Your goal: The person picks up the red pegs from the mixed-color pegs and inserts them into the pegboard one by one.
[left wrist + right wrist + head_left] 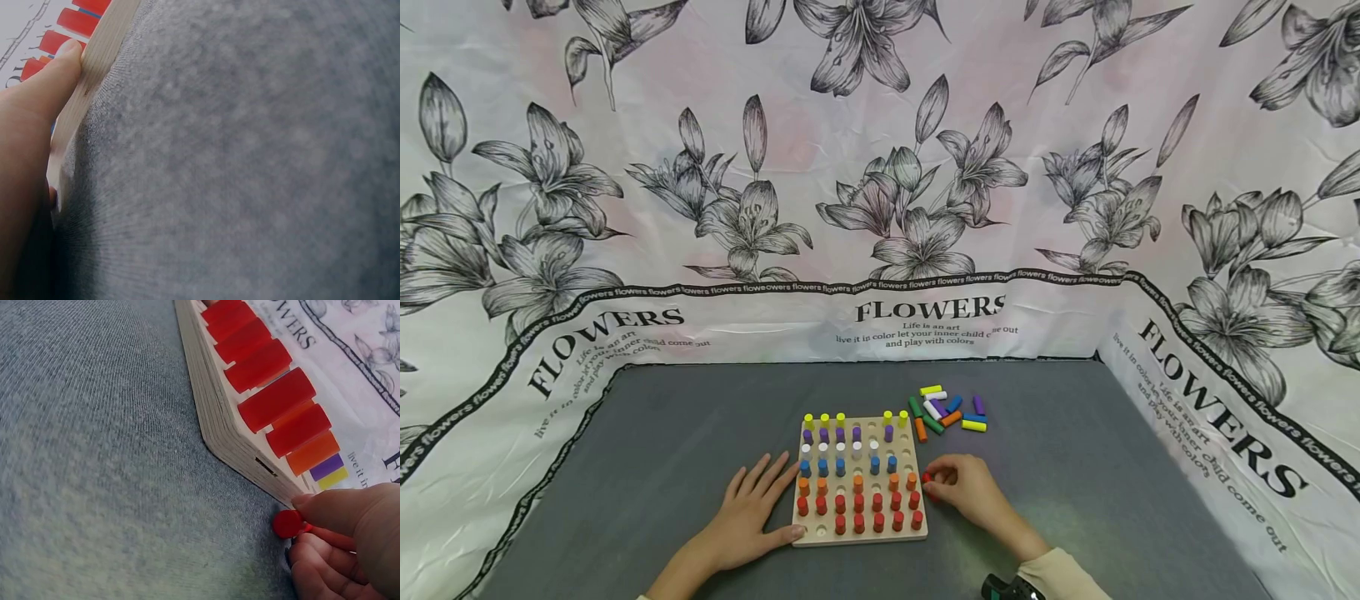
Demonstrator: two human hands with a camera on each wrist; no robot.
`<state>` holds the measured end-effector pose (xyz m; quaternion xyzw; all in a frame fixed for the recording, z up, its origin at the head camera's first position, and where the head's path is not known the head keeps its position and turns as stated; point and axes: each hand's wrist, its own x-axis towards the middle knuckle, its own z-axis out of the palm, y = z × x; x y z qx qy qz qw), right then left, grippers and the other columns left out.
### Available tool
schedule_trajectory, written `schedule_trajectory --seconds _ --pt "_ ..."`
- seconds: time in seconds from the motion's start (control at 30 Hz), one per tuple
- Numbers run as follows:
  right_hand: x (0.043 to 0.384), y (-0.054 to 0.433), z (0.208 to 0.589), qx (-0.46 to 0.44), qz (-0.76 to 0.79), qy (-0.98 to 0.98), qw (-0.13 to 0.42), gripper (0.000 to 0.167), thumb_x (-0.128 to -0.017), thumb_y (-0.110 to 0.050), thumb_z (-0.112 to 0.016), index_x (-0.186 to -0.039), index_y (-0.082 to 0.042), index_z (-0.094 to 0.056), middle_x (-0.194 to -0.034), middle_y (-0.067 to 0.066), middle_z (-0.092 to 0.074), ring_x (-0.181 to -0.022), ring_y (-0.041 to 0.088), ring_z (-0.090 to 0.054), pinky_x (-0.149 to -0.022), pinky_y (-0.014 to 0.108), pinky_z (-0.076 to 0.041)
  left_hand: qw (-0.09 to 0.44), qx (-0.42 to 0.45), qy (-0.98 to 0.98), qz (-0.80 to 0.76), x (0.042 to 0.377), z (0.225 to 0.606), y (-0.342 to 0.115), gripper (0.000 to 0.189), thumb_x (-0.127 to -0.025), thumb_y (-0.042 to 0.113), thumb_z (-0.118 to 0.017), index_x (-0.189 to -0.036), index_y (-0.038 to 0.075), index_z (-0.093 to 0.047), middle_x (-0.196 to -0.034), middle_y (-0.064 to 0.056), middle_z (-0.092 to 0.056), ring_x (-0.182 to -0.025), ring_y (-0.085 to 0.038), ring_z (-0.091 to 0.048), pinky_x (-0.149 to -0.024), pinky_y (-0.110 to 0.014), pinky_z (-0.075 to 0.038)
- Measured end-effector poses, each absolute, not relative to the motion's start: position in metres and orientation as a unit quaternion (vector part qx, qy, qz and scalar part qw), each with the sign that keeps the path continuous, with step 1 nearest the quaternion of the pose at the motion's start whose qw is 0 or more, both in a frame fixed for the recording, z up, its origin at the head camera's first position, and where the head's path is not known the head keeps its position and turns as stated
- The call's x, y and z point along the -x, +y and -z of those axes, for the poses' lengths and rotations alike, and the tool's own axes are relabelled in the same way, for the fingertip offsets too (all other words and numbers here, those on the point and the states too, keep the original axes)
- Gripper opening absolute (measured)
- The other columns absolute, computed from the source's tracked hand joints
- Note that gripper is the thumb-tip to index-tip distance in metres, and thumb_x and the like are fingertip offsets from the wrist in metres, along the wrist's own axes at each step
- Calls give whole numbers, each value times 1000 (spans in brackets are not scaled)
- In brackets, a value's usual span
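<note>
A wooden pegboard (861,542) stands on the grey cloth, filled in rows with red, orange, blue, white, purple and yellow pegs. Bare holes show in several rows. My left hand (741,518) lies spread at the board's left side, its thumb (65,59) on the near left corner. Beside the right edge, my right hand (968,487) curls its thumb and fingers round a red peg (287,524). A second bit of red shows between those fingers, mostly hidden by the thumb.
Behind the board's far right corner lies a loose pile of pegs in several colours, with a yellow peg (973,426) at its right. Flower-printed cloth (925,325) walls the table at the back and sides. A dark wrist device (1011,588) sits by the right sleeve.
</note>
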<state>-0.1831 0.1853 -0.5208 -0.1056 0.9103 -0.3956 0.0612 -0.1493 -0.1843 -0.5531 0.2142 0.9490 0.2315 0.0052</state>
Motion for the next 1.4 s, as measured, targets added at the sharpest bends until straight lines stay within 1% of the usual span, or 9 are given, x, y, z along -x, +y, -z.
schedule_trajectory --seconds 0.1,0.23,0.3,0.4,0.53,0.63,0.8,1.07,1.4 --pt "184 185 522 105 396 911 57 18 -84 -17 -79 -98 -6 -75 -73 -3 -67 -60 6 -57 -52 20 -46 2 -212 950 -228 151 558 -185 84 -87 66 -60 -157 35 -27 -164 -8 -28 -149 -44 -23 -113 -70 -11" --pt "183 186 523 102 403 908 54 19 -83 -17 -79 -97 -5 -74 -73 -2 -67 -60 6 -58 -51 20 -46 5 -209 952 -225 152 561 -185 86 -87 67 -59 -158 34 -25 -166 -6 -25 -151 -41 -21 -114 -68 -11" --pt "182 186 523 100 405 907 50 18 -83 -17 -80 -97 -6 -74 -73 -2 -67 -59 5 -58 -51 20 -46 7 -210 952 -223 152 560 -185 85 -87 67 -59 -158 34 -25 -165 -7 -25 -151 -42 -21 -114 -69 -11" --pt "181 187 525 97 412 905 37 17 -83 -16 -80 -95 -7 -74 -72 -2 -67 -58 4 -57 -51 20 -46 15 -210 950 -229 151 555 -184 84 -88 65 -59 -158 31 -27 -165 -9 -26 -151 -43 -21 -114 -70 -10" --pt "180 187 528 94 420 903 16 14 -82 -15 -80 -93 -10 -75 -72 -3 -67 -58 1 -55 -53 19 -46 25 -208 950 -229 149 549 -183 84 -89 63 -59 -158 26 -28 -165 -10 -26 -151 -44 -20 -114 -71 -11" --pt "180 187 531 93 423 901 8 12 -83 -14 -80 -93 -12 -74 -73 -4 -66 -59 1 -54 -54 19 -47 31 -210 952 -220 149 547 -183 84 -90 64 -57 -158 25 -27 -166 -10 -24 -152 -44 -20 -114 -72 -12" --pt "178 187 533 91 430 898 3 12 -84 -11 -78 -94 -15 -74 -77 -5 -65 -63 2 -55 -56 18 -48 35 -210 952 -220 149 547 -182 84 -90 64 -57 -158 26 -26 -166 -9 -23 -152 -44 -19 -114 -71 -12" --pt "176 187 533 95 456 885 -7 14 -83 -9 -78 -95 -14 -74 -80 -3 -68 -66 1 -58 -60 18 -50 37 -208 954 -215 150 548 -182 85 -90 65 -57 -159 26 -26 -166 -9 -22 -152 -43 -19 -114 -71 -11" --pt "176 187 531 81 481 873 -4 14 -84 -10 -78 -96 -13 -73 -80 0 -67 -65 3 -59 -56 20 -50 31 -206 954 -215 149 547 -182 84 -89 65 -58 -158 27 -27 -166 -9 -25 -151 -43 -20 -114 -72 -12"
